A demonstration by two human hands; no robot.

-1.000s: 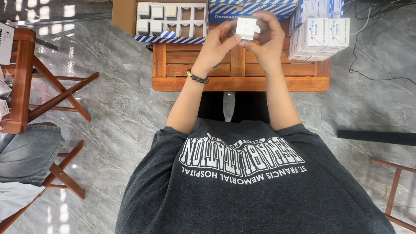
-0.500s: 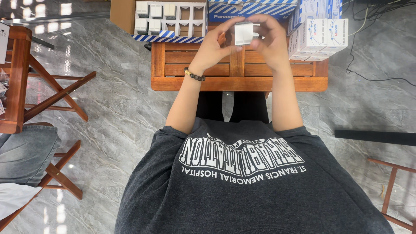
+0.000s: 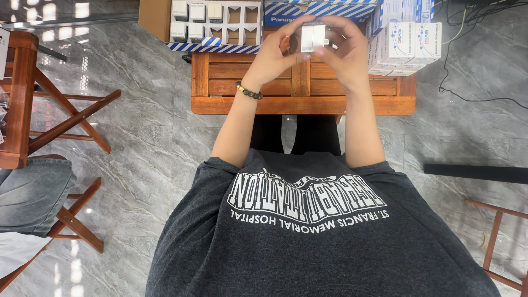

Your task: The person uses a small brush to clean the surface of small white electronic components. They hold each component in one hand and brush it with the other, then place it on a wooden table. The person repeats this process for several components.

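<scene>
Above the wooden table (image 3: 302,104), divided tray (image 3: 214,25) far left, stacked boxes (image 3: 410,44) right, hands (image 3: 311,52) between.

1. An open cardboard tray box (image 3: 201,25) with a blue-and-white striped front edge stood at the far left end of the wooden bench (image 3: 302,88); its inner cardboard dividers formed square cells, and small white boxes (image 3: 190,14) filled the cells on the left
2. A flat box (image 3: 319,11) in blue with white diagonal stripes lay just beside the tray box, at the far middle of the bench
3. A stack of small white cartons (image 3: 407,41) with blue markings stood at the far right end of the bench, several deep and piled in layers
4. A white paper sheet (image 3: 3,52) showed at the left picture edge, too cut off to tell more
</scene>
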